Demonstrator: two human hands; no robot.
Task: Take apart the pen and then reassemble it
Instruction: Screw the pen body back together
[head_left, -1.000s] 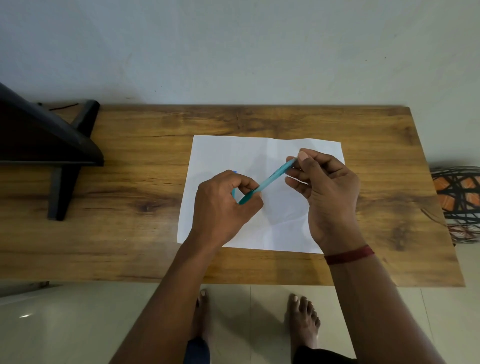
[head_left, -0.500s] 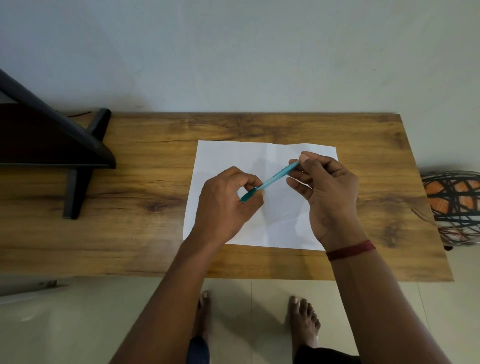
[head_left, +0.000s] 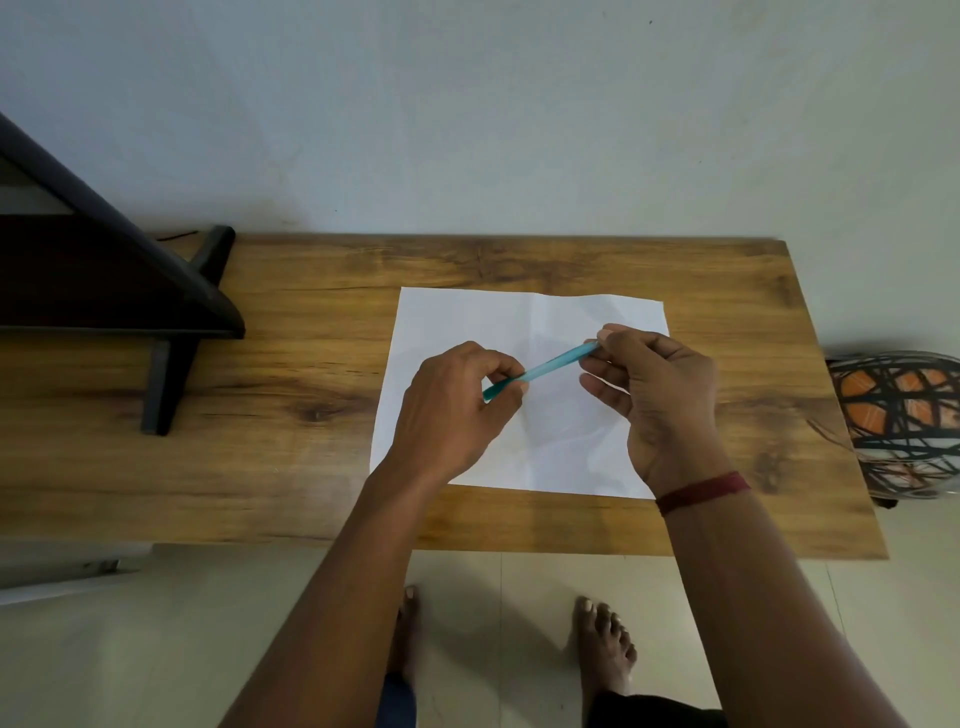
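Observation:
A slim teal pen (head_left: 550, 365) is held slanted in the air over a white sheet of paper (head_left: 457, 322) on the wooden table (head_left: 291, 467). My left hand (head_left: 452, 415) pinches the pen's lower left end between thumb and fingers. My right hand (head_left: 660, 400) grips the upper right end with its fingertips, and that tip is hidden by the fingers. The pen looks like one piece; no loose parts show on the paper.
A dark wooden stand (head_left: 171, 322) rests on the table's left part. A woven black-and-orange basket (head_left: 904, 421) stands off the table's right end. A pale wall lies behind, and my bare feet (head_left: 602, 649) stand on the tiled floor below the near edge.
The camera has tilted so the table sits lower in view. Both hands keep hold of the pen; a small blue bit seen by the left thumb earlier is no longer visible.

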